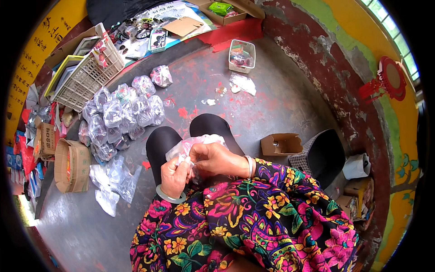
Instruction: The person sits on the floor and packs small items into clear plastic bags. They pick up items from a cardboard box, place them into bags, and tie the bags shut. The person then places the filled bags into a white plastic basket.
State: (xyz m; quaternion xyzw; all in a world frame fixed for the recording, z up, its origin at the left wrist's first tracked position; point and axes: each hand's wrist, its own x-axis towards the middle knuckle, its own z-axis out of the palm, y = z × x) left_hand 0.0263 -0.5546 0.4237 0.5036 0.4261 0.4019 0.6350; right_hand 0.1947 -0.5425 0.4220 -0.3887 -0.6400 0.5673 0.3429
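Note:
On my lap, between my knees, rests a clear plastic bag (211,138) with something pinkish showing through it. My left hand (174,176) pinches a gathered bit of the bag, fingers closed. Close against it, my right hand (216,158) is also closed on the plastic, its thumb and fingertips meeting near the left hand's. A bracelet circles each wrist. The exact fold between the fingertips is too small to make out, and my hands cover part of the bag.
Several filled, tied plastic bags (129,109) are piled at the left. Below them lie loose clear bags (115,179) beside a cardboard box (71,166). A white basket (242,56) stands ahead; an open carton (281,145) and a black bin (324,156) are at my right.

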